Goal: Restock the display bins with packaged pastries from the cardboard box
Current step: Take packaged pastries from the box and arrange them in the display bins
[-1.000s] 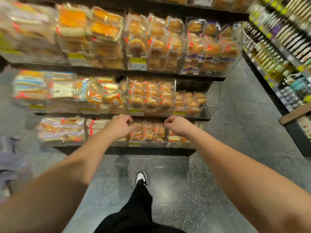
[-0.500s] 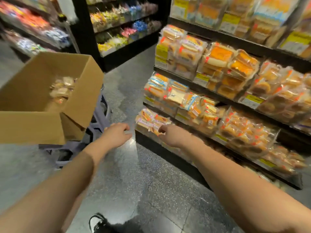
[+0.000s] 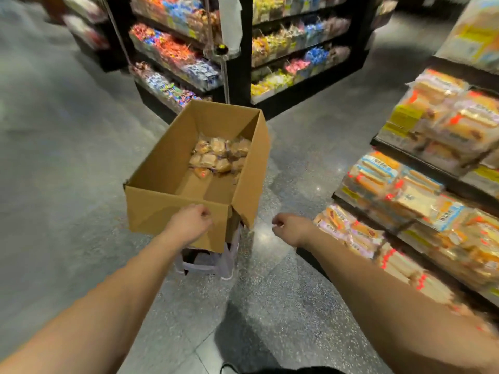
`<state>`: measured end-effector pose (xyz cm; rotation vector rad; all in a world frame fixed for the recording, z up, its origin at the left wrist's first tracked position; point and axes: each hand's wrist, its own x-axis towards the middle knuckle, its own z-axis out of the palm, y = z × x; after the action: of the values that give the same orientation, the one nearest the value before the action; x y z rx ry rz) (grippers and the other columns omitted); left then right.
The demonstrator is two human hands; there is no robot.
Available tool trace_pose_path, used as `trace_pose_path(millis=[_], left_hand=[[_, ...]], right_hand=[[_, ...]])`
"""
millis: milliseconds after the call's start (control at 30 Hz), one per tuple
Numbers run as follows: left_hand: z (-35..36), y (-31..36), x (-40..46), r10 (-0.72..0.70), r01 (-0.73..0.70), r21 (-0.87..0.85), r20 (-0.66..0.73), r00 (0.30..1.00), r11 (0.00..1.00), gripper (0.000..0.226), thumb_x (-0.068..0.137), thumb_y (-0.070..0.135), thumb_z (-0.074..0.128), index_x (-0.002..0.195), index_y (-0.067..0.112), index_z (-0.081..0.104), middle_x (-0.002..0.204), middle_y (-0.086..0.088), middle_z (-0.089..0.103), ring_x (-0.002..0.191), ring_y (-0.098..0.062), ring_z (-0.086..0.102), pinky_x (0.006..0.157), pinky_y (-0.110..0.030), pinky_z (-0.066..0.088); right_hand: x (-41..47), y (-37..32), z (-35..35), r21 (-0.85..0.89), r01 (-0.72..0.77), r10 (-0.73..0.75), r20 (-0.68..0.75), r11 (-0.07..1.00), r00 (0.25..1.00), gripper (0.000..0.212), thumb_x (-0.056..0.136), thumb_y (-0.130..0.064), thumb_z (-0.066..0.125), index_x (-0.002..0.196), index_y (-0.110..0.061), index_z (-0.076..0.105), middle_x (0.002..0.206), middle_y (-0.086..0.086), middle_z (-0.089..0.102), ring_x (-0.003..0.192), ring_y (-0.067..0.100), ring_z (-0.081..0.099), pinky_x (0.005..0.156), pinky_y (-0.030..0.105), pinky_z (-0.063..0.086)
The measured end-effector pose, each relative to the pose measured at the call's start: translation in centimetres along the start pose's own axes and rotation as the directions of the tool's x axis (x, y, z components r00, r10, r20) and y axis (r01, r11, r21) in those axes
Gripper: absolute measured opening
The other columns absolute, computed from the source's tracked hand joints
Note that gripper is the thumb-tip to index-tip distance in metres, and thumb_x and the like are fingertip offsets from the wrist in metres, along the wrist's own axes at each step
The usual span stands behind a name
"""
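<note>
While both sets of fingers curl loosely on nothing, the left hand (image 3: 189, 225) hangs before the box's (image 3: 162, 209) near wall and the right hand (image 3: 290, 229) beside it; pastries (image 3: 218, 156) (blurred) lie against its far wall, bins (image 3: 399, 211) at right.

Floor (image 3: 67, 157): grey speckled stone tiles are laid across the frame; a bright glare spot is seen near the centre.
Candy shelving (image 3: 297, 49): black tiered units, filled with bright wrapped sweets, are set at the upper centre.
Pole (image 3: 224, 74): a thin metal stand is placed before the black unit.
Stool (image 3: 226, 263): a pale plastic piece is seen at centre.
</note>
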<state>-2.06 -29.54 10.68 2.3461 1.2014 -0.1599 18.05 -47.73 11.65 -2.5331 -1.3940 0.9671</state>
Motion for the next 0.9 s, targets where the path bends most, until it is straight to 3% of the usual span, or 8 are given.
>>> trace_pose_path(millis=[100,333,433,500,600,733,900], left_hand=[[-1.8,-1.7,2.8,-0.043,0.04,-0.058,-0.05,0.998,0.997,0.02,0.095,0.034,0.052,0.109,0.023,0.061,0.103,-0.005,0.062,0.092,-0.027,0.06,0.069,-0.032,0.042],[-4.5,-3.3,11.7,-0.128,0.105,-0.187,-0.119,0.985,0.977,0.014,0.093,0.026,0.055,0.102,0.019,0.063,0.106,-0.007,0.067,0.098,-0.03,0.062,0.081,-0.034,0.052],[-5.8,-3.7,16.6,-0.156,0.131,-0.197,-0.117,0.981,0.972,0.012,0.093,0.024,0.054,0.098,0.018,0.063,0.101,-0.006,0.066,0.094,-0.029,0.062,0.078,-0.034,0.051],[-6.4,-4.0,20.3,-0.18,0.153,-0.212,-0.113,0.977,0.965,0.009,0.093,0.025,0.054,0.095,0.02,0.062,0.096,-0.004,0.065,0.09,-0.026,0.062,0.076,-0.034,0.051],[-6.8,-4.9,25.8,-0.223,0.198,-0.224,-0.091,0.971,0.954,0.015,0.093,0.026,0.055,0.102,0.019,0.065,0.098,-0.003,0.066,0.092,-0.025,0.062,0.076,-0.032,0.051],[-6.2,-5.8,31.6,-0.308,0.302,-0.219,0.006,0.951,0.928,0.016,0.094,0.028,0.058,0.104,0.016,0.062,0.098,-0.003,0.064,0.09,-0.024,0.061,0.071,-0.03,0.045],[-4.3,-7.8,37.1,-0.418,0.435,-0.282,0.121,0.9,0.855,0.019,0.095,0.029,0.058,0.108,0.015,0.06,0.098,-0.003,0.061,0.09,-0.022,0.058,0.076,-0.032,0.047]], right_hand=[[3.6,-2.5,-0.9,0.015,0.011,-0.011,0.006,1.0,1.0,0.039,0.104,-0.032,0.044,0.138,-0.016,0.052,0.127,0.011,0.063,0.109,0.029,0.061,0.092,0.038,0.051],[13.8,-6.6,-4.3,0.044,0.041,-0.037,-0.069,0.998,0.997,0.038,0.101,-0.029,0.047,0.136,-0.014,0.054,0.126,0.011,0.063,0.106,0.029,0.061,0.086,0.035,0.051],[19.8,-7.6,-6.0,0.016,0.077,-0.075,-0.08,0.997,0.994,0.034,0.102,-0.027,0.046,0.131,-0.012,0.056,0.12,0.013,0.063,0.094,0.027,0.058,0.073,0.032,0.045],[24.4,-8.1,-7.3,-0.003,0.086,-0.086,-0.082,0.996,0.993,0.033,0.103,-0.026,0.044,0.13,-0.01,0.055,0.118,0.014,0.063,0.092,0.027,0.057,0.072,0.033,0.045],[31.1,-8.6,-9.5,-0.064,0.061,-0.063,-0.023,0.996,0.998,0.033,0.104,-0.021,0.042,0.132,-0.007,0.05,0.121,0.016,0.06,0.096,0.029,0.056,0.072,0.032,0.043],[38.6,-8.7,-11.2,-0.197,0.048,-0.032,0.085,0.979,0.996,0.037,0.1,-0.014,0.043,0.136,-0.01,0.052,0.13,0.013,0.057,0.115,0.029,0.057,0.087,0.033,0.049],[45.8,-8.5,-9.9,-0.374,0.175,-0.073,0.27,0.911,0.96,0.032,0.095,-0.004,0.048,0.124,-0.009,0.058,0.113,0.01,0.061,0.098,0.027,0.061,0.084,0.039,0.055]])
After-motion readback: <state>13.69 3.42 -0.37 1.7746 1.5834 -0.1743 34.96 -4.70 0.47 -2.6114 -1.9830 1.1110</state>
